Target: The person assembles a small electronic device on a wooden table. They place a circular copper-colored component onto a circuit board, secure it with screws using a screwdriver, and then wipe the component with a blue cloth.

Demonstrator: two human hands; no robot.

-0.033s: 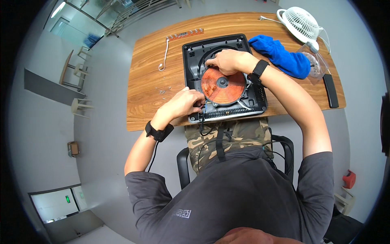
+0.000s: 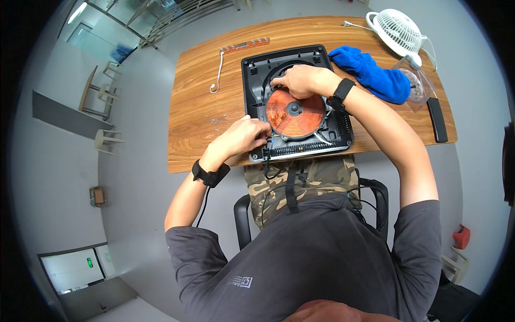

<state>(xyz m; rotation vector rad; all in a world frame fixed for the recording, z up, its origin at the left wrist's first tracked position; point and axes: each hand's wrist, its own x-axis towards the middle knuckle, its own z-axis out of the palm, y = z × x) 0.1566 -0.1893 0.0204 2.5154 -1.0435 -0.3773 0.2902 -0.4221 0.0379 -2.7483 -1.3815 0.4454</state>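
Note:
An opened induction cooker's black housing [image 2: 343,127] lies on the table in front of me. The round copper coil [image 2: 300,124] sits inside it, with a dark hub in its centre. My right hand [image 2: 301,81] reaches over the coil's far edge, fingers bent down at its far-left rim; their tips are partly hidden. My left hand [image 2: 245,135] is at the housing's near-left corner, thumb and fingers pinched together beside thin wires [image 2: 272,143]. What it pinches is too small to make out. A black cord [image 2: 266,170] hangs over the near edge below that hand.
Left of the housing, several small screws [image 2: 215,121] lie on the wooden table [image 2: 188,129]. Behind them is a narrow orange circuit board [image 2: 244,46] with a white cable [image 2: 219,75]. To the right are a blue cloth [image 2: 375,75], a clear container [image 2: 417,88], a white fan [image 2: 398,32] and a black bar [image 2: 437,120].

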